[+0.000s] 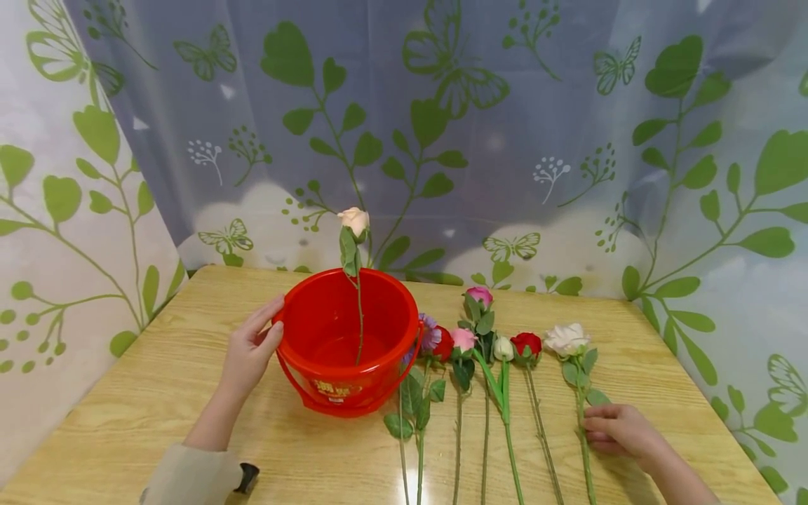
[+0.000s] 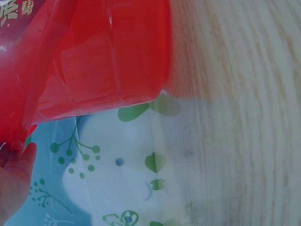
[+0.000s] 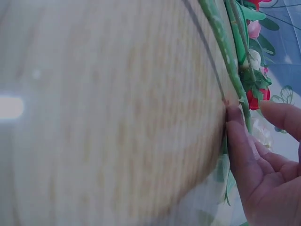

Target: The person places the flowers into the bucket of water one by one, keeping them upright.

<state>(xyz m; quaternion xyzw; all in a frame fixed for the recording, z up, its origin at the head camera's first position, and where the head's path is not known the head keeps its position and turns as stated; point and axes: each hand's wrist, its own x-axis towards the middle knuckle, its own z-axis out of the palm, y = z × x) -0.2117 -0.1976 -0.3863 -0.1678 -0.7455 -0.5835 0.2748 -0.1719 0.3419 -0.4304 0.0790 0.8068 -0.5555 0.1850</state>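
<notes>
A red plastic bucket (image 1: 334, 389) stands on the wooden table, its handle hanging down in front. My left hand (image 1: 249, 351) rests against its left rim with thumb and fingers fairly straight; the left wrist view has fingertips right at the lip. One pale cream rose (image 1: 355, 222) stands upright in the bucket, bloom well above the rim. On the right lies a white rose (image 1: 568, 339) with a green stem. My right hand (image 1: 621, 435) is at this stem. In the right wrist view its fingers (image 3: 240, 141) reach beside the stem (image 3: 225, 52) while the thumb stands apart.
Between bucket and white rose lie a purple flower (image 1: 430, 332), red roses (image 1: 527, 344), a pink rose (image 1: 463, 339), a magenta rose (image 1: 480, 296) and a white tulip (image 1: 503, 348), stems toward me. Behind the table (image 1: 208, 301) hangs a patterned curtain (image 1: 391, 91).
</notes>
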